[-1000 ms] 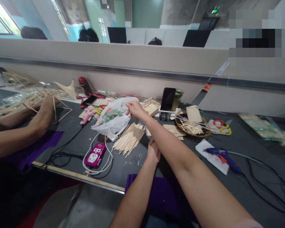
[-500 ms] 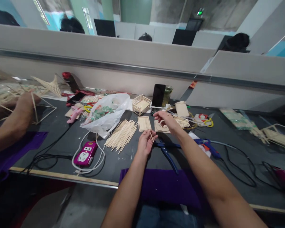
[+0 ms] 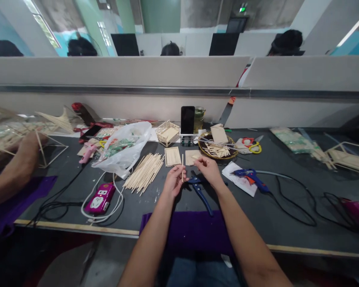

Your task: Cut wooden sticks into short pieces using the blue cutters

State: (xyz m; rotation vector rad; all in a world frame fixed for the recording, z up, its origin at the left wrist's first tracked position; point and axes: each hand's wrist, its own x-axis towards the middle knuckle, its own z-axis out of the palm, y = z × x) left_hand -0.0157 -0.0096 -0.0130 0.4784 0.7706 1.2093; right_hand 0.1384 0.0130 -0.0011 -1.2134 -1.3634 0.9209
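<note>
Between the fingers of my left hand (image 3: 174, 181) a thin wooden stick (image 3: 182, 163) stands nearly upright. Just to the right, my right hand (image 3: 208, 169) has its fingertips pinched together; what they hold, if anything, is too small to make out. Blue-handled pliers (image 3: 202, 193) lie on the table below and between the hands. A small wooden frame (image 3: 172, 156) with sticks laid in it lies beyond my left hand. Past my right fingertips is a flat brown card (image 3: 191, 156). A pile of loose sticks (image 3: 145, 171) lies to the left.
A basket (image 3: 231, 153) of short sticks, scissors (image 3: 254, 147) and a blue glue gun (image 3: 253, 179) with its cord are on the right. A phone (image 3: 188, 119) stands behind. Left are a plastic bag (image 3: 128, 139), a magenta box (image 3: 101, 198) with cables, and a co-worker's arm (image 3: 20, 167).
My right hand has come down and back from above the brown card, closing its spread fingers beside my left hand. The stick in my left hand is now more upright. The view has shifted.
</note>
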